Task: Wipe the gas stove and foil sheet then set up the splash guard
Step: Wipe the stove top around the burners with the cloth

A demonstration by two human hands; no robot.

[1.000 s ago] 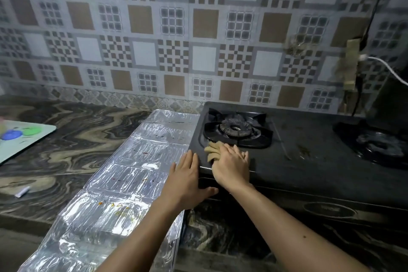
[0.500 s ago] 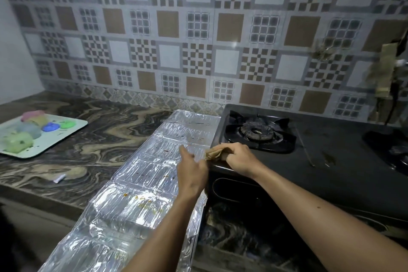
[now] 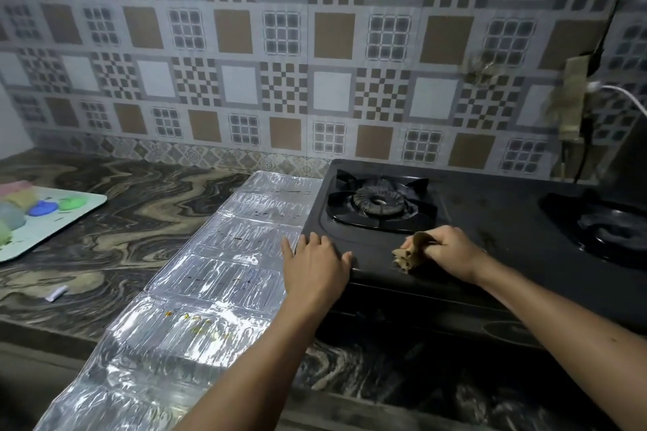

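A black gas stove point(image 3: 490, 220) sits on the marbled counter, its left burner point(image 3: 378, 201) near the back. A silver foil sheet point(image 3: 210, 283), the folded splash guard, lies flat on the counter along the stove's left side, with small food specks on it. My left hand point(image 3: 315, 269) rests flat, fingers apart, on the stove's front left corner, overlapping the foil's edge. My right hand point(image 3: 451, 252) is closed on a crumpled brown cloth point(image 3: 408, 255) pressed on the stove top in front of the left burner.
A pale tray point(image 3: 70, 220) with coloured lumps sits at the far left of the counter point(image 3: 115, 220). A small white scrap point(image 3: 56, 293) lies near the front edge. A second burner point(image 3: 612, 231) is at the right. A cable and socket point(image 3: 574, 101) hang on the tiled wall.
My right hand has carried the cloth rightwards from the stove's left edge to the front of the burner. My left hand has dropped flat onto the stove's front left corner.
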